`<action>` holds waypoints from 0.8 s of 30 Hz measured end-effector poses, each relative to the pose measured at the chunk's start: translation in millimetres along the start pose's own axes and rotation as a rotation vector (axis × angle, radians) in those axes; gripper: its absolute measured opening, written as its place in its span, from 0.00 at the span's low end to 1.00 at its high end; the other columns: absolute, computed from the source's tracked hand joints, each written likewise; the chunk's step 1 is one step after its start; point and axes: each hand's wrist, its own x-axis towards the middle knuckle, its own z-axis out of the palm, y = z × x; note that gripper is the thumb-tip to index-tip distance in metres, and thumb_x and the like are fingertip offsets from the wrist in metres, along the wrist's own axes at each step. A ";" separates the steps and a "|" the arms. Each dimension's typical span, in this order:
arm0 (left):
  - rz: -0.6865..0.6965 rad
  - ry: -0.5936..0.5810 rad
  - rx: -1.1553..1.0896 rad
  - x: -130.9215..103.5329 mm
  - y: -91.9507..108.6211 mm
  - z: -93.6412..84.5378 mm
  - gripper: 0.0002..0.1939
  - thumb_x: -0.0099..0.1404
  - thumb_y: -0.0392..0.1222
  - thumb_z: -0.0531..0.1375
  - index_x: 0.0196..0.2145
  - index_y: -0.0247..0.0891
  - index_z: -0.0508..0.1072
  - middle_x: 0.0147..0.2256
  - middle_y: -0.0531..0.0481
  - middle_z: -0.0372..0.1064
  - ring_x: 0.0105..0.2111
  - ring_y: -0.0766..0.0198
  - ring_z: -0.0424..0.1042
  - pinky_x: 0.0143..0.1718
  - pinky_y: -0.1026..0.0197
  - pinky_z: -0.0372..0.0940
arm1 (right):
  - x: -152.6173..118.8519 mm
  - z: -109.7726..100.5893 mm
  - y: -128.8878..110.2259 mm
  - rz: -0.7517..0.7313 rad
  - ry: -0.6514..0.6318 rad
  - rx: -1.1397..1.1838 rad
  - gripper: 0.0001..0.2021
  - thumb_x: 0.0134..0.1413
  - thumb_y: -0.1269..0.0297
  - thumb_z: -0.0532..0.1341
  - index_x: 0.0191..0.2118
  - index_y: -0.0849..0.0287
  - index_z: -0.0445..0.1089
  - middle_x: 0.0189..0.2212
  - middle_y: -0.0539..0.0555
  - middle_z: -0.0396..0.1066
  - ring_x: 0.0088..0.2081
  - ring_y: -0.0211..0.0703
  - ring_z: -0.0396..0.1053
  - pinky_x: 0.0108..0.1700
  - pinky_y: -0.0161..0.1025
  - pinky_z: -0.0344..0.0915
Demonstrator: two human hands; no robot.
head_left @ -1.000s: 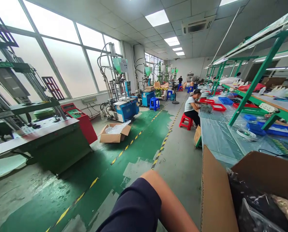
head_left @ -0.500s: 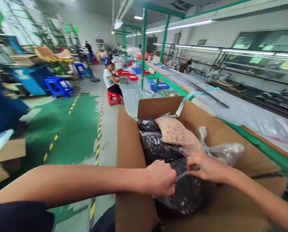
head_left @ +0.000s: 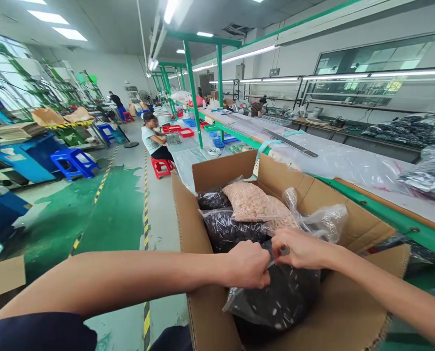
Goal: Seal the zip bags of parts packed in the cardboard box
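One plump, clear plastic bag (head_left: 281, 295), dark inside

No legible text, no readable labels, brands, numbers or signs

An open box (head_left: 212, 317) lies below the left grip (head_left: 249, 265) and right grip (head_left: 297, 247). In it, a dark bag (head_left: 279, 297) sits right under both grips; a second dark bag (head_left: 239, 229) lies beyond the left grip, with a beige bag (head_left: 250, 201) partly over it. What the box stands on is hard to tell. Beyond the right grip, the desk (head_left: 388, 216) bears a plastic sheet (head_left: 356, 165) and a ruler (head_left: 292, 143).
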 end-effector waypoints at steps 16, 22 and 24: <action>0.063 -0.225 0.066 19.2 11.6 -9.2 0.21 0.65 0.50 0.54 0.42 0.31 0.76 0.41 0.37 0.75 0.40 0.46 0.76 0.32 0.53 0.72 | 2.8 30.1 31.4 0.036 0.025 0.114 0.05 0.51 0.64 0.60 0.32 0.60 0.70 0.36 0.56 0.71 0.41 0.48 0.66 0.43 0.41 0.60; 0.097 -0.126 0.154 17.4 16.3 -12.2 0.17 0.65 0.46 0.55 0.38 0.31 0.77 0.38 0.40 0.76 0.36 0.46 0.77 0.30 0.52 0.72 | 4.4 25.2 25.0 0.046 0.048 0.115 0.03 0.46 0.70 0.59 0.30 0.61 0.70 0.34 0.53 0.71 0.39 0.46 0.67 0.42 0.39 0.58; 0.106 -0.124 0.165 17.7 16.6 -14.0 0.15 0.64 0.45 0.56 0.37 0.30 0.77 0.37 0.40 0.76 0.36 0.47 0.77 0.30 0.52 0.72 | 5.7 24.1 23.5 0.031 0.054 0.110 0.03 0.44 0.72 0.60 0.29 0.61 0.70 0.33 0.53 0.72 0.39 0.45 0.67 0.42 0.38 0.57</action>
